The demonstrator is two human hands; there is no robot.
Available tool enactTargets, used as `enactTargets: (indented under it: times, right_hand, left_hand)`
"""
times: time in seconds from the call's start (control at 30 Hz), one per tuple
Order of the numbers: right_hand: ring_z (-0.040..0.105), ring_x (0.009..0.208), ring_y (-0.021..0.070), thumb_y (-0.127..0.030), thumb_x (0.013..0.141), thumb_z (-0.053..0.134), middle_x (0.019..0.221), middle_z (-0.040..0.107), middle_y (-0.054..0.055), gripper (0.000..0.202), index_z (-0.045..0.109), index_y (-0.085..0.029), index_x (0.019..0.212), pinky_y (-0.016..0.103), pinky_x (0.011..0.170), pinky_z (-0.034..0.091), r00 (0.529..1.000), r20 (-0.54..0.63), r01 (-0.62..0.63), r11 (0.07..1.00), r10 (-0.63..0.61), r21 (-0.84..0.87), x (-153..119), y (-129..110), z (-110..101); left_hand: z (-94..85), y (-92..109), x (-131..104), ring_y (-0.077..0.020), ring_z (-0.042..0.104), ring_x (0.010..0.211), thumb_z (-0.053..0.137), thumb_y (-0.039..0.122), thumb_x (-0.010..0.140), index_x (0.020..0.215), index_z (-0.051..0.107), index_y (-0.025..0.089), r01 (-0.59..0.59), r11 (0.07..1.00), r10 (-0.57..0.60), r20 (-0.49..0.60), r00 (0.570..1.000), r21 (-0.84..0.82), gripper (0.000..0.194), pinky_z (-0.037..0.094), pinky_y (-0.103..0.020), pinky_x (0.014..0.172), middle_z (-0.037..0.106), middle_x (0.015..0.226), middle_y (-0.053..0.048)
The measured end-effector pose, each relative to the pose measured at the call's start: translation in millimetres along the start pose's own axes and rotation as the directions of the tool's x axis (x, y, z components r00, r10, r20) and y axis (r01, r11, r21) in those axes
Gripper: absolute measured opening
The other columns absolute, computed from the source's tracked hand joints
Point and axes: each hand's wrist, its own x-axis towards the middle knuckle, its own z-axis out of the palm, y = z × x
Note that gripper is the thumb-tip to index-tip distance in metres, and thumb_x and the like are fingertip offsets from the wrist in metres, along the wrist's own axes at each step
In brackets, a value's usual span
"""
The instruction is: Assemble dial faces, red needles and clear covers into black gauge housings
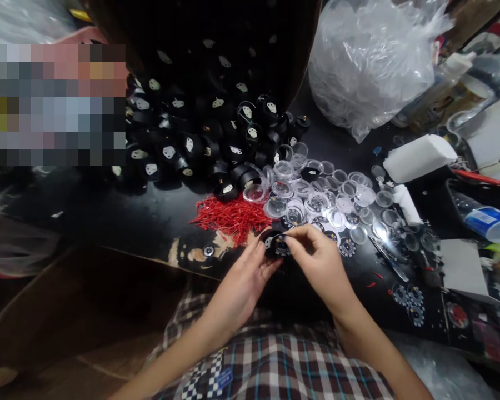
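Note:
My left hand (250, 269) is wrapped round a small black gauge housing (268, 243) with a pale plate in it, just above the bench's front edge. Between thumb and fingers, my right hand (319, 261) pinches the rim of a black dial disc (281, 246) with white markings. The disc overlaps the housing's right side; whether it sits in it I cannot tell. Just beyond my hands lie a heap of red pointers (233, 216) and many clear round lenses (337, 191) mixed with more dials (347, 247).
Black housings (187, 144) are piled at the back before a dark box (216, 28). Tweezers (389, 258) and a dial cluster (409, 303) lie to the right. Farther off are a white roll (419, 157), a clear plastic bag (370, 61) and a bottle (487, 222).

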Motion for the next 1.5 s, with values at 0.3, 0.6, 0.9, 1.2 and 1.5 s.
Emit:
enactTargets:
  times: [0.3,0.6,0.9,1.2,1.5]
  right_hand:
    - [0.061,0.059,0.0124,-0.034,0.087,0.060,0.072,0.061,-0.003,0.016,0.054,-0.021,0.080,0.026,0.057,0.050,0.980,0.109,-0.170,0.984,0.164,0.045,2.8,-1.1,10.3]
    - [0.056,0.067,0.0128,-0.026,0.082,0.058,0.081,0.060,-0.001,0.012,0.053,-0.022,0.093,0.026,0.061,0.048,0.965,0.185,-0.190,0.982,0.188,-0.007,2.3,3.7,13.0]
    - [0.064,0.091,0.0182,-0.021,0.091,0.053,0.096,0.069,0.003,0.012,0.064,-0.023,0.096,0.034,0.084,0.048,0.932,0.358,0.145,0.962,-0.055,-0.230,3.8,4.3,1.2]
    - [0.060,0.090,0.0263,-0.023,0.096,0.049,0.095,0.068,0.010,0.017,0.064,-0.017,0.099,0.038,0.080,0.037,0.905,0.395,0.415,0.526,-0.156,-0.742,38.4,5.9,46.2]
    - [0.061,0.081,0.0262,-0.019,0.093,0.048,0.084,0.068,0.010,0.016,0.062,-0.015,0.089,0.039,0.077,0.035,0.882,0.429,0.470,0.431,-0.195,-0.770,42.2,3.0,50.9]
  left_hand:
    - [-8.0,-5.2,-2.6,-0.0258,0.055,0.128,0.072,0.040,0.083,0.121,0.069,0.034,-0.057,0.980,0.052,0.030,0.998,0.192,0.039,0.047,-0.035,0.106,0.062,0.137,0.000]
    - [-14.2,-7.3,2.7,-0.0247,0.064,0.112,0.073,0.031,0.080,0.119,0.066,0.027,-0.040,0.969,0.035,0.026,0.999,0.242,0.040,0.053,-0.035,0.095,0.068,0.124,-0.004]
    - [-59.9,18.3,-10.6,-0.0304,0.059,0.112,0.074,0.010,0.069,0.113,0.074,0.033,-0.364,0.511,0.298,0.236,0.925,0.779,0.050,0.033,-0.044,0.113,0.071,0.118,-0.004]
    - [-45.7,32.3,-8.0,-0.0159,0.063,0.093,0.077,0.028,0.075,0.103,0.068,0.026,-0.189,0.947,0.239,-0.174,0.955,0.260,0.030,0.053,-0.024,0.082,0.069,0.104,0.000]
    - [-43.7,25.7,-10.3,-0.0225,0.069,0.103,0.069,0.027,0.085,0.114,0.061,0.023,-0.135,0.986,0.148,-0.150,0.978,0.093,0.030,0.056,-0.036,0.092,0.070,0.116,-0.005]
